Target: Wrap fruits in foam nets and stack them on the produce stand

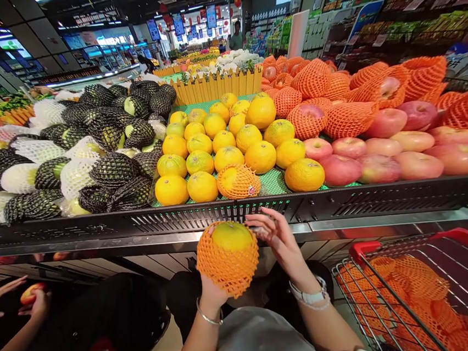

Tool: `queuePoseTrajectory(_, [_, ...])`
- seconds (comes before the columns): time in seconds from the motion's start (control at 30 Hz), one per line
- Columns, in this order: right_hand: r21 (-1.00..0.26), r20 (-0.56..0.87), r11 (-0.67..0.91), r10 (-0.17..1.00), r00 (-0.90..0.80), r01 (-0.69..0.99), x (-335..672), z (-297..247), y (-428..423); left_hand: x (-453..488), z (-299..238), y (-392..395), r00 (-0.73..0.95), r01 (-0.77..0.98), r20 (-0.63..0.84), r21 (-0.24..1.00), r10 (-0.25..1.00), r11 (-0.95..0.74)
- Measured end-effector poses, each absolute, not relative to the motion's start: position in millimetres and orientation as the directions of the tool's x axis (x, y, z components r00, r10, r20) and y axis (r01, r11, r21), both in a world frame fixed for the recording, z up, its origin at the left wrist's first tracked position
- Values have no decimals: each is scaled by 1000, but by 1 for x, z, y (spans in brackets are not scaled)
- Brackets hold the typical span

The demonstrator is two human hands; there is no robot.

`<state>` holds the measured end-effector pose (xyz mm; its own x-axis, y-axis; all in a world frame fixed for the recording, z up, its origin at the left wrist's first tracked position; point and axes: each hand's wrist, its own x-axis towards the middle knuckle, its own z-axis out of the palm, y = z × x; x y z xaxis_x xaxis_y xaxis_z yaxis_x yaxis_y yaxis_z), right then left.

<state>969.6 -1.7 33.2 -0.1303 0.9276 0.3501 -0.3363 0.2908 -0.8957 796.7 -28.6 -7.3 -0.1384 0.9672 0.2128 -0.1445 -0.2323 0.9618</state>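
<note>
My left hand (213, 294) is wrapped from below around a mandarin orange (232, 236) in an orange foam net sleeve (228, 267). The sleeve covers the lower part and sides; the green-yellow top shows bare. Most of my left fingers are hidden behind the fruit. Just right of it, my right hand (276, 235) is raised with fingers apart and holds nothing. Beyond both hands, bare mandarin oranges (228, 158) stand in rows on a green mat (271, 182). One netted mandarin (238, 181) with a small red sticker sits in the front row.
Netted fruit (113, 170) in black and white sleeves fills the left; apples (382, 168) and orange-netted apples (311, 79) fill the right. A metal-edged shelf (338, 225) runs across. A cart (378, 294) at right holds orange nets (418, 279). At left, another person's hand (40, 307) holds fruit.
</note>
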Motion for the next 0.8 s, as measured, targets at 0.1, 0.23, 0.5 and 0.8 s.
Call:
queuePoseTrajectory(0.1, [-833, 175, 100, 981, -88, -544, 943, 24, -24, 811, -7, -22, -198, 53, 397, 917, 896, -395])
queuePoseTrajectory(0.23, [-764, -28, 66, 990, 136, -642, 931, 16, -39, 838, 13, -23, 200, 337, 534, 750, 821, -570])
queuePoseTrajectory(0.5, [-750, -147, 205, 876, 460, -629, 970, 5, -28, 799, 61, -43, 330, 209, 530, 766, 781, -608])
queuePoseTrajectory(0.8, [-920, 186, 219, 974, 130, -324, 947, 0, -40, 825, 35, -29, 196, -226, 242, 954, 950, -196])
